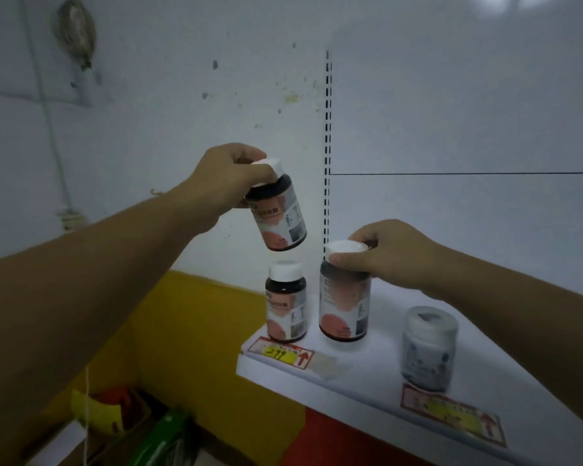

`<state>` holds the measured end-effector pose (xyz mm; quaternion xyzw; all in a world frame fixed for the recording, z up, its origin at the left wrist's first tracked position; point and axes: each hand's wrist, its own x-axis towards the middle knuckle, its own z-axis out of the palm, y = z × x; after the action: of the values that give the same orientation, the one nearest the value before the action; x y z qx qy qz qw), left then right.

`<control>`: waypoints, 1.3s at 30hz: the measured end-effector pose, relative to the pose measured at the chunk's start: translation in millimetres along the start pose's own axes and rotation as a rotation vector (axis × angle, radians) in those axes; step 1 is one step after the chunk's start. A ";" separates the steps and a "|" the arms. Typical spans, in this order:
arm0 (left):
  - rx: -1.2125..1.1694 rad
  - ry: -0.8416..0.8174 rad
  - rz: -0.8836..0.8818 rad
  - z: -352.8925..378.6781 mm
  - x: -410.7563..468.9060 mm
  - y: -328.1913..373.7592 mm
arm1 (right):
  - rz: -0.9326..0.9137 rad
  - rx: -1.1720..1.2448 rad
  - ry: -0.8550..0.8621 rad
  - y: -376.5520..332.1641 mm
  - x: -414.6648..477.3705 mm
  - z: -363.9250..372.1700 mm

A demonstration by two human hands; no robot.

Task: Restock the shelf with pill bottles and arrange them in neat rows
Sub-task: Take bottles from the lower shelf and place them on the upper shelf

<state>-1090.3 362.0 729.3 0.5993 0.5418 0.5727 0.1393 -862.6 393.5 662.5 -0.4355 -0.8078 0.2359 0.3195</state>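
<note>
White wall (148, 136) behind, speckled with dark and yellowish marks. A cable (53, 136) runs down it at left. Yellow band (189, 324) low on the wall, red panel (344, 442) beside it. Green packet (164, 438) and yellow bag (96, 412) lie below, blurred.

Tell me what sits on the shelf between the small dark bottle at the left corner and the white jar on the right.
In the head view, a larger dark bottle stands between the small dark bottle and the white jar, with the right hand gripping its white cap.
</note>
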 end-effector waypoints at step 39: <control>0.940 -0.789 0.539 120.3 29.0 10.9 | 0.360 -1.023 0.177 12.5 -47.9 -53.2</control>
<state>-991.3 435.9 716.6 0.8751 0.4733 0.0282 -0.0969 -797.4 364.5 675.7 -0.6849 -0.7021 -0.1734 0.0886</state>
